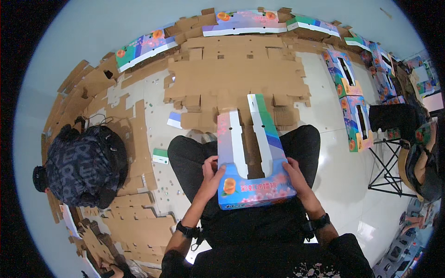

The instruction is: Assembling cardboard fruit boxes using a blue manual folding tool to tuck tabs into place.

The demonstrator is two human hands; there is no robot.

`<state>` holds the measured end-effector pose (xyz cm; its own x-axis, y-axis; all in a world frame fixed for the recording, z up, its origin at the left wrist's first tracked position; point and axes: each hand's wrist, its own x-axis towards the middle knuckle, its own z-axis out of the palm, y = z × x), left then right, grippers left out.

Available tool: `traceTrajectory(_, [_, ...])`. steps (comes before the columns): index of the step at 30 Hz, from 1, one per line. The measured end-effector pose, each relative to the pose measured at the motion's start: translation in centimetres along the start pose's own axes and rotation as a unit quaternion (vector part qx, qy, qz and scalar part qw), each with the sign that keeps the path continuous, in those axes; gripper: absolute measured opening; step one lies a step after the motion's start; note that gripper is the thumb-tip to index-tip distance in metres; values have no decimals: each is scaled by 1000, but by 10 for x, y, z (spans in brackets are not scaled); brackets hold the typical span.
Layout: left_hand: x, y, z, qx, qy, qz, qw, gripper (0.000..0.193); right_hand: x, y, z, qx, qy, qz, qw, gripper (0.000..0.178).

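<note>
Head view: downward over a black-clad lap (255,227) and a pale, glossy floor (334,167)
Carton (255,187): printed in blue and pink, between the knees (303,143), at the lap; contact underneath impossible to tell
Left hand (211,176): clamped on the left side near the close end, with thumb toward the top edge
Right hand (298,177): clamped opposite on the right side, well apart from the left
Top panels (235,139): white-edged, on either side of a long open slot (250,153)
Far end: with a green-and-white flap (256,103) jutting beyond the rest; fold angle hard to tell
Side grip: best even on both sides, firm but too light to buckle the walls
Squareness: best judged by comparing both edges of the slot
Creasing: best along the scored lines, clear of the printed faces
Surroundings: brown cardboard sheets (232,69) ahead, similar cartons (351,125) to the right, dark backpack (85,167) to the left
</note>
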<state>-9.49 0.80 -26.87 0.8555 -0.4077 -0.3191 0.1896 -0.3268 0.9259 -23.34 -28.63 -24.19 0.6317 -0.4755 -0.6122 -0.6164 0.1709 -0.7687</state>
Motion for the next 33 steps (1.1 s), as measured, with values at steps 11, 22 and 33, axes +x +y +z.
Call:
traceTrajectory(11, [-34,47,-8,14,-51,78,996,27,-35,-16,-6,83,-115,-49,989,60])
traceTrajectory(22, [-113,69,-21,134,108,327,929,39,-108,-16,-28,14,-93,-255,962,81])
traceTrajectory(33, [-120,52,-19,100,118,376,914,48,-102,-18,-26,-19,-87,-284,955,87])
